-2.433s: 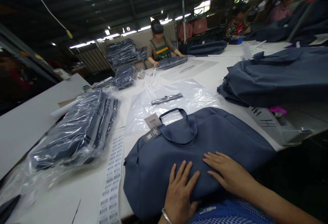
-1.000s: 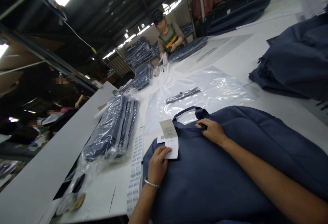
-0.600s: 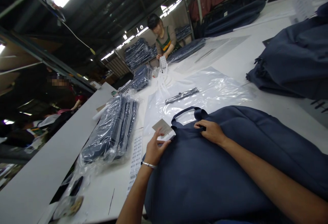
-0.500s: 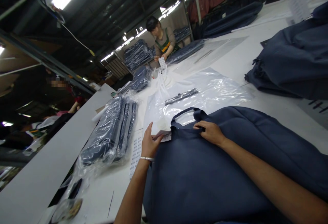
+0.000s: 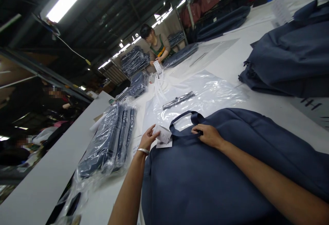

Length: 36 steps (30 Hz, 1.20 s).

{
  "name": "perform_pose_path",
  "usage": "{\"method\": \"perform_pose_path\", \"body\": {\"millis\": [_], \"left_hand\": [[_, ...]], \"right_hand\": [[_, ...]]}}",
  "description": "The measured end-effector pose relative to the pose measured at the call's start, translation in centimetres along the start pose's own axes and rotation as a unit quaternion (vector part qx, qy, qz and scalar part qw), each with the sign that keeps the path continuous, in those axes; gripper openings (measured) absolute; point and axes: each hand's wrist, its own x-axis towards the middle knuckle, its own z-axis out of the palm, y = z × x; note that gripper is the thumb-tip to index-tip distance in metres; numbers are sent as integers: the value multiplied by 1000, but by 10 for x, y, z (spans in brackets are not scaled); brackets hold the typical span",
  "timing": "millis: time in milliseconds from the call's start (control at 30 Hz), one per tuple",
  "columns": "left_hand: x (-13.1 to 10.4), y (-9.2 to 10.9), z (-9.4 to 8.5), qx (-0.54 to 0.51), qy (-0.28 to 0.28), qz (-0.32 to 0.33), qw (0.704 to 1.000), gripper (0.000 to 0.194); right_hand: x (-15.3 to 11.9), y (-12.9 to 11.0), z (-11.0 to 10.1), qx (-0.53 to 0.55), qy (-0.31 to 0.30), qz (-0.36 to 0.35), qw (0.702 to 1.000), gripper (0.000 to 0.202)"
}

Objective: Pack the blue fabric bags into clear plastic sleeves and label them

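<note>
A large navy fabric bag (image 5: 200, 173) lies across the near side of the table, its strap handle (image 5: 180, 117) looped up at the top edge. My right hand (image 5: 208, 135) is closed around the handle's right end. Left of the handle, my left hand (image 5: 149, 138) pinches a white paper tag (image 5: 162, 134) between thumb and fingers. Part of a second card (image 5: 166, 144) shows beneath it, against the bag. How the tag is fastened cannot be made out.
Plastic-wrapped navy bundles (image 5: 108, 139) lie to the left. Beyond the bag is clear plastic sheeting (image 5: 213, 87) with a dark flat strip (image 5: 178, 100) on it. More navy fabric (image 5: 290, 53) lies at right. Across the table a co-worker (image 5: 159, 48) holds a label sheet (image 5: 157, 67).
My left hand has lifted and turned the tag, so its printed face shows and the card under it is exposed. My right hand keeps its grip on the handle. The view has shifted slightly.
</note>
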Motion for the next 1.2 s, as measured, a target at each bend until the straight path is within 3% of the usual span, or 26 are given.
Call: {"method": "perform_pose_path", "body": {"millis": [133, 200, 333, 433, 500, 633, 800, 867, 967, 1100, 1200], "left_hand": [[-50, 10, -10, 37, 8, 83, 996, 34], [-79, 12, -10, 112, 21, 133, 985, 17], [-124, 6, 2, 336, 85, 252, 904, 32], [-136, -1, 14, 394, 104, 276, 870, 34], [-134, -4, 17, 377, 75, 254, 888, 32], [-124, 1, 15, 269, -46, 158, 949, 23], [-120, 12, 21, 282, -135, 123, 942, 35], [-111, 11, 27, 283, -98, 93, 950, 32], [-88, 0, 35, 295, 18, 41, 955, 35], [-60, -19, 41, 321, 113, 8, 940, 78], [-51, -30, 42, 302, 110, -1, 947, 101]], "right_hand": [[0, -1, 1, -3, 4, 2, 1000, 16], [0, 0, 1, -7, 6, 1, 1000, 16], [-1, 2, 3, -18, 9, 0, 1000, 16], [0, 3, 3, -20, 7, -1, 1000, 16], [0, 3, 2, -21, 4, -3, 1000, 16], [-1, 4, 2, -23, 3, -5, 1000, 15], [-1, 5, 2, -20, -1, -10, 1000, 15], [-1, 5, 3, -19, 0, -14, 1000, 15], [0, 7, 3, -23, 2, -16, 1000, 15], [-1, 6, 3, -21, 1, -17, 1000, 17], [-1, 5, 4, -18, 5, -21, 1000, 17]]}}
